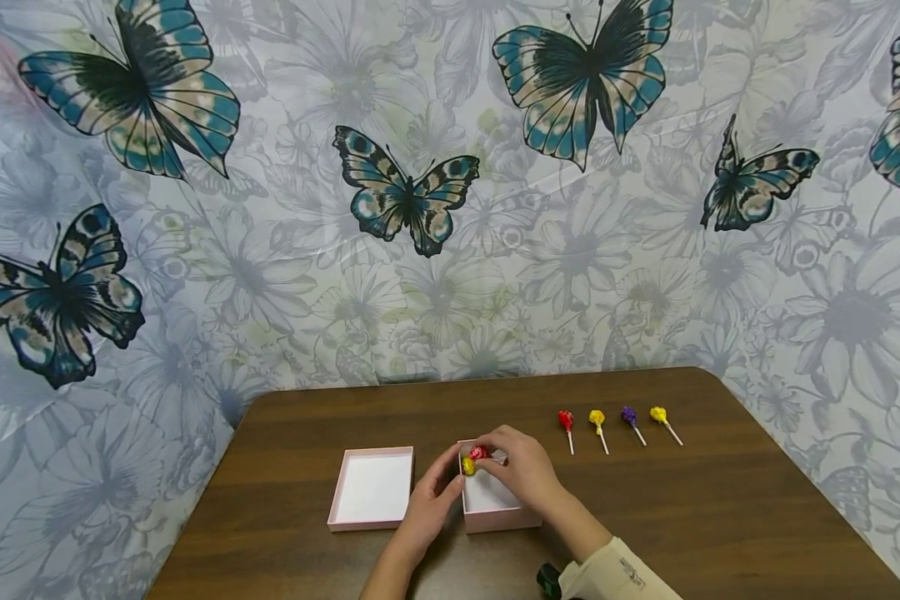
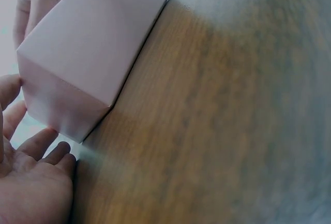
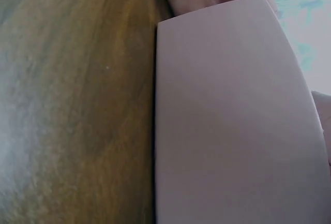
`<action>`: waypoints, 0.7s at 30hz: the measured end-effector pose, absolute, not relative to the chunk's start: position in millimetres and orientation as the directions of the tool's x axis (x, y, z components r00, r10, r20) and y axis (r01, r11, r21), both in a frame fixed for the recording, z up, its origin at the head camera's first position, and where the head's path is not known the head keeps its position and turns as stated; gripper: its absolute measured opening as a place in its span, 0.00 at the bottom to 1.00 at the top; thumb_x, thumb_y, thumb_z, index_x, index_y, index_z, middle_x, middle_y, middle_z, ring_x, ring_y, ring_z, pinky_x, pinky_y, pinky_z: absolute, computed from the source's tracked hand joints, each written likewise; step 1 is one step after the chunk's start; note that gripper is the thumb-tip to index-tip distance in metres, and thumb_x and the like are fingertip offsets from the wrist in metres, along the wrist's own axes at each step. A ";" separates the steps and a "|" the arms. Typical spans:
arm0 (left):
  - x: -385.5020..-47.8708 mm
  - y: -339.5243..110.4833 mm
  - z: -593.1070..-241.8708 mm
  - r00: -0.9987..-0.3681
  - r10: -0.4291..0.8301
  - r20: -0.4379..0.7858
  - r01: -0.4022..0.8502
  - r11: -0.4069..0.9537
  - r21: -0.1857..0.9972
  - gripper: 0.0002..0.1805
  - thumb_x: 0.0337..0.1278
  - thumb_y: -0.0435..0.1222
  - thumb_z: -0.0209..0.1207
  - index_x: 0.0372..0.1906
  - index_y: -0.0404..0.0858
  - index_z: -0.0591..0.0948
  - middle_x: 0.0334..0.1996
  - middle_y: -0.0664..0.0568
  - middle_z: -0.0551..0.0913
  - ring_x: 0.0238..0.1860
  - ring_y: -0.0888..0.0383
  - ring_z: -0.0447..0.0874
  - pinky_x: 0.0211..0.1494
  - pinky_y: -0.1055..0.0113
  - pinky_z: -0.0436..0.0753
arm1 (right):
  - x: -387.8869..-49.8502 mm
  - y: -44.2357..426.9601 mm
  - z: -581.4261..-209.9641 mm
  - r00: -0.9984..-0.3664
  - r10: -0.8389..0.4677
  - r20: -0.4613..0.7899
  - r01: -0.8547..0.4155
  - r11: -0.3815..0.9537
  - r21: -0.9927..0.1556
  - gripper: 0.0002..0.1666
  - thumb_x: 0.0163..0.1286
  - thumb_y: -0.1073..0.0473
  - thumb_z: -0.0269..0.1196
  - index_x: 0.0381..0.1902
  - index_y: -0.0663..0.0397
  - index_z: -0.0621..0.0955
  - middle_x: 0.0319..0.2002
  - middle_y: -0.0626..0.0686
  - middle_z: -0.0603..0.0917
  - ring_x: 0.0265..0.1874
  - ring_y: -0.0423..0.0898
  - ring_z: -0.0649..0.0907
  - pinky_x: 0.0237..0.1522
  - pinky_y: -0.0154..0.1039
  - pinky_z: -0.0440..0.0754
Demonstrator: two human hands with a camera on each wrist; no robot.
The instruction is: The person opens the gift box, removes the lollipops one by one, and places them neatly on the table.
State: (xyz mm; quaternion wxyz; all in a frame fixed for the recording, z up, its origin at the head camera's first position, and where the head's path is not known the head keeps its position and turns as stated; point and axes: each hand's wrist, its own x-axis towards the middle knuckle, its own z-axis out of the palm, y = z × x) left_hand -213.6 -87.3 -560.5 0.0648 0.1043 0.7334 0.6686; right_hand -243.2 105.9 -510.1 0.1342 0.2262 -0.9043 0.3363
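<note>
A pink box [image 1: 503, 521] with a white inside stands on the table, its top uncovered. My right hand [image 1: 523, 469] reaches over the box and pinches a red lollipop [image 1: 478, 452] near its far left corner. Just beside that lies a yellow lollipop [image 1: 468, 466], within the box's left edge. My left hand [image 1: 429, 506] rests its fingers against the left wall of the box; in the left wrist view its fingertips [image 2: 47, 135] touch the pink side. The right wrist view shows mostly the box's outer wall [image 3: 232, 110], and the candy is hidden there.
A shallow pink lid [image 1: 372, 488] with a white inside lies left of the box. On the right, in a row, lie a red lollipop [image 1: 566, 421], a yellow one [image 1: 597, 419], a purple one [image 1: 629, 417] and another yellow one [image 1: 658, 414]. A butterfly-print cloth hangs behind the brown table [image 1: 720, 517].
</note>
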 end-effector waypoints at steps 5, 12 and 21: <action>-214.8 -87.9 -562.4 -0.971 0.237 0.035 0.058 0.090 0.994 0.28 0.75 0.41 0.52 0.75 0.53 0.65 0.78 0.46 0.61 0.78 0.42 0.57 0.77 0.40 0.61 | -240.6 106.7 -508.9 -0.855 -0.262 0.447 -0.508 0.599 -0.620 0.15 0.58 0.58 0.75 0.45 0.45 0.88 0.38 0.41 0.86 0.35 0.47 0.85 0.31 0.27 0.81; -216.3 -87.0 -564.7 -0.972 0.234 0.031 0.053 0.089 0.995 0.27 0.75 0.42 0.52 0.75 0.54 0.66 0.78 0.47 0.62 0.78 0.42 0.57 0.77 0.40 0.60 | -238.7 108.2 -505.7 -0.835 -0.203 0.511 -0.538 0.498 -0.680 0.15 0.58 0.60 0.74 0.45 0.49 0.88 0.39 0.42 0.86 0.35 0.46 0.85 0.29 0.30 0.84; -217.4 -87.8 -565.2 -0.969 0.239 0.057 0.083 0.099 0.992 0.28 0.75 0.41 0.52 0.76 0.50 0.65 0.77 0.46 0.63 0.78 0.42 0.58 0.77 0.40 0.60 | -239.7 111.6 -504.3 -0.787 -0.075 0.612 -0.562 0.496 -0.662 0.18 0.56 0.60 0.76 0.46 0.47 0.88 0.37 0.43 0.87 0.34 0.43 0.86 0.28 0.29 0.83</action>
